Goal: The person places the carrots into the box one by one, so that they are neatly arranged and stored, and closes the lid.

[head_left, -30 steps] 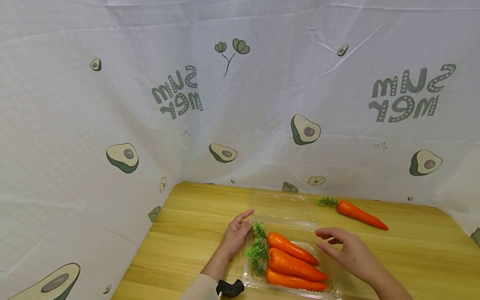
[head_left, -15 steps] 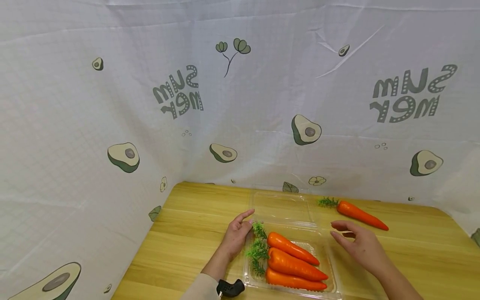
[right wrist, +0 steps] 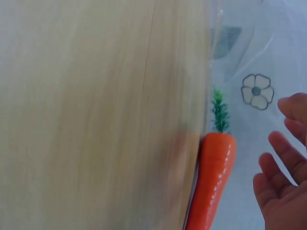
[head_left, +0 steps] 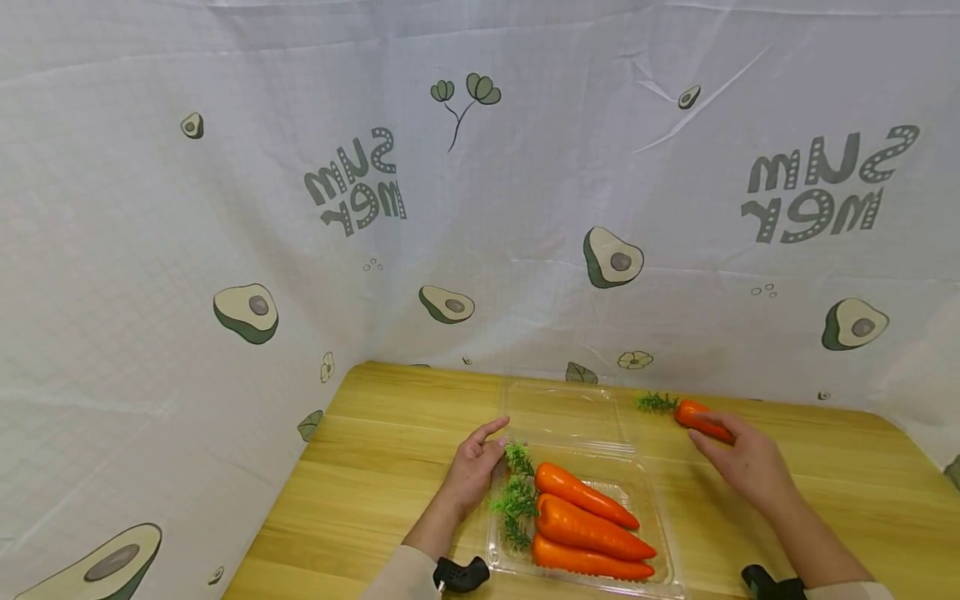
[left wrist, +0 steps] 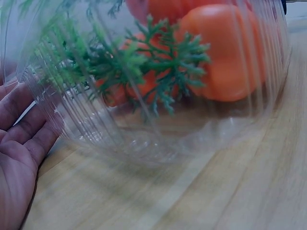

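Note:
Three orange carrots (head_left: pixel 592 529) with green leafy tops lie side by side in an open clear plastic clamshell box (head_left: pixel 666 533). My left hand (head_left: pixel 472 477) touches the box's left side near the hinge. In the left wrist view, its relaxed fingers (left wrist: pixel 36 127) lie against the ribbed clear wall. A single carrot (head_left: pixel 687 413) rests on the table right of the raised lid. My right hand (head_left: pixel 750 467) reaches over this carrot, hiding its tip in the head view. The right wrist view shows the spread fingers (right wrist: pixel 276 172) apart from the carrot's body (right wrist: pixel 213 170).
The clear lid (head_left: pixel 566 412) is folded back on the wooden table (head_left: pixel 405 408). A white cloth (head_left: pixel 510 208) printed with avocados hangs behind the table and along its left side. Black wrist devices (head_left: pixel 461 575) sit at both wrists.
My right hand has moved away from the box, rightward and toward the back, and now overlaps the single carrot. The left hand and the boxed carrots stay where they were.

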Available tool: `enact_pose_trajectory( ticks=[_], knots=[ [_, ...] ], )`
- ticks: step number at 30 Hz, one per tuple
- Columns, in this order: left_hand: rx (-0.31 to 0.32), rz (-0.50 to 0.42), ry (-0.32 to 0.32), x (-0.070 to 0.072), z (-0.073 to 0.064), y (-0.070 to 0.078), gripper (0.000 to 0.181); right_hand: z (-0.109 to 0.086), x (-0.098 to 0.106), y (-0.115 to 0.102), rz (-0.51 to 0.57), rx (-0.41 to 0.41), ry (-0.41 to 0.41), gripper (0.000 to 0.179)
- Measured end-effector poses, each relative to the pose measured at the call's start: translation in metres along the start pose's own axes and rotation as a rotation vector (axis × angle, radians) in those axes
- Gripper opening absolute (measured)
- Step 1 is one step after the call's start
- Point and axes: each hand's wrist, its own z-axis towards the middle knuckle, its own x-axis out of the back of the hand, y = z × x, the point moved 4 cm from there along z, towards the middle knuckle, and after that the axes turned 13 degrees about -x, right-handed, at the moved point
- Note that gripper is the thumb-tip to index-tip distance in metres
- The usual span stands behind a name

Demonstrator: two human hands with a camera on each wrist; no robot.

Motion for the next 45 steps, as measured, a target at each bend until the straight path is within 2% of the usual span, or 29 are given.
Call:
enact_pose_trajectory(
  ticks=[4, 11, 15, 26, 32, 45],
  knots=[
    [0.003, 0.003, -0.002, 0.000, 0.000, 0.000, 0.049, 0.013, 0.004, 0.011, -0.050, -0.008, -0.028, 0.060],
    [-0.011, -0.006, -0.003, 0.000, 0.001, 0.000, 0.048, 0.031, 0.011, 0.026, -0.140, 0.043, -0.032, 0.057],
    [-0.015, -0.008, -0.005, 0.001, 0.000, 0.000, 0.049, 0.037, 0.013, 0.033, -0.189, 0.024, -0.075, 0.059],
    [-0.022, -0.005, -0.004, 0.001, -0.001, 0.002, 0.050, 0.046, 0.012, 0.043, -0.282, 0.064, -0.065, 0.056],
    [-0.023, -0.012, 0.001, 0.000, 0.000, 0.002, 0.050, 0.047, 0.010, 0.048, -0.321, 0.096, -0.039, 0.049],
    [-0.039, -0.029, -0.009, -0.001, 0.000, 0.001, 0.052, 0.043, 0.010, 0.052, -0.308, 0.092, -0.062, 0.054]
  ],
)
